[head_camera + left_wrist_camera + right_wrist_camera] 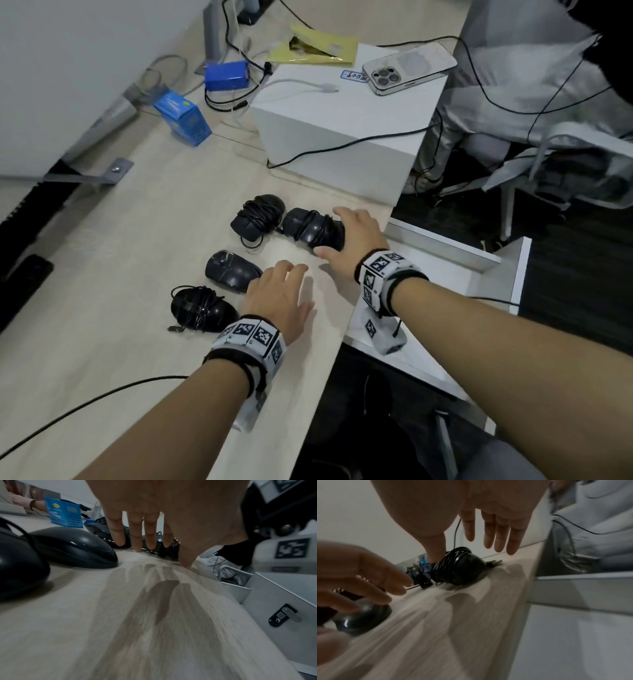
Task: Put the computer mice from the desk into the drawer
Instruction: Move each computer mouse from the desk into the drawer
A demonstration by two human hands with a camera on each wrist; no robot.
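Several black computer mice lie on the light wood desk (154, 212). Two cord-wrapped ones sit at the back: one on the left (258, 221), one on the right (310, 228) (458, 569). My right hand (346, 236) (481, 534) hovers over the right one with straight, spread fingers, the thumb beside it, not gripping. A bare mouse (231, 270) (73, 547) lies nearer, with a cord-wrapped mouse (202, 310) in front of it. My left hand (287, 287) (154, 534) is open, its fingertips at the bare mouse's rear. The white drawer (479, 274) (240, 592) stands open to the right, below the desk edge.
A white box (342, 137) with a phone (407, 70) on top stands behind the mice. A blue carton (183, 118), a blue pack (226, 75) and cables lie at the back left. A black cable (102, 397) crosses the near desk. A chair (565, 164) stands right.
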